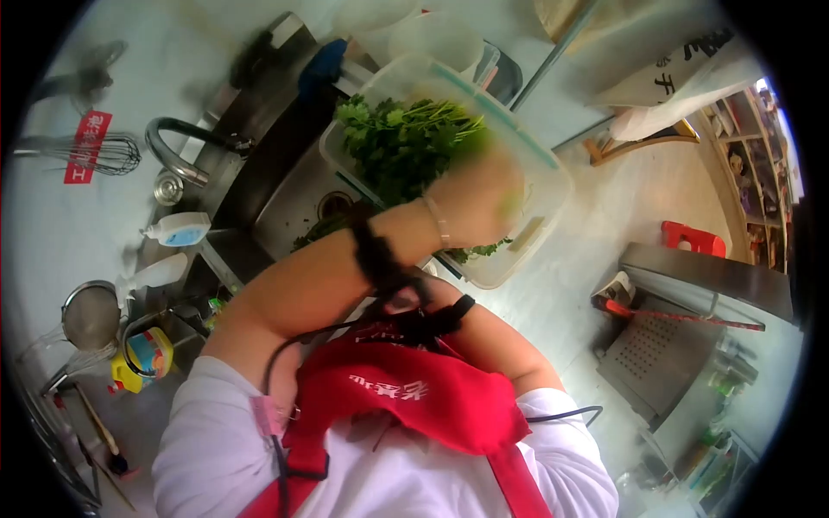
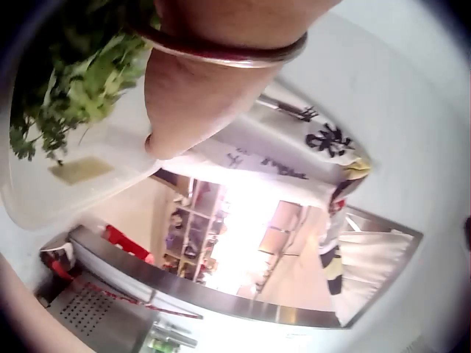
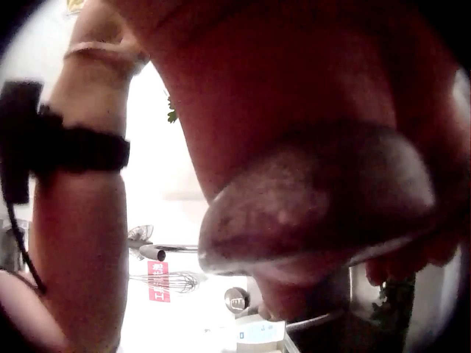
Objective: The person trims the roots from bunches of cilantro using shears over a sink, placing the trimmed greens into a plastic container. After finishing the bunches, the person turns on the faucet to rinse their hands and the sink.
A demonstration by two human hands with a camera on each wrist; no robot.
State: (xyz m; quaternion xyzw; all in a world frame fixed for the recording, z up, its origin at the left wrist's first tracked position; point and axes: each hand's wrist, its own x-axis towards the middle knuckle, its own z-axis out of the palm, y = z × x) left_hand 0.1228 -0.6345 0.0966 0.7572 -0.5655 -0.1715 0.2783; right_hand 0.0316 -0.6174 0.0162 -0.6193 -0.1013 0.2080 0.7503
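Observation:
Leafy cilantro (image 1: pixel 389 138) fills much of a clear plastic container (image 1: pixel 544 173) set beside the sink. My left hand (image 1: pixel 488 198), blurred and with a thin bracelet at the wrist, reaches across over the container, with green showing at its edges. In the left wrist view the thumb side of this hand is beside the leaves (image 2: pixel 96 88); its other fingers are hidden, so I cannot tell its grip. My right hand (image 3: pixel 283 290) is hidden under the left forearm in the head view. In the right wrist view it shows dark behind a wide bangle, with leaves below it.
A steel sink (image 1: pixel 289 211) with loose green leaves lies left of the container, under a curved faucet (image 1: pixel 177 147). A dispenser bottle (image 1: pixel 181 229), a strainer (image 1: pixel 91 315) and a yellow bottle (image 1: pixel 142 358) are along the left. A red stool (image 1: pixel 691 237) stands far right.

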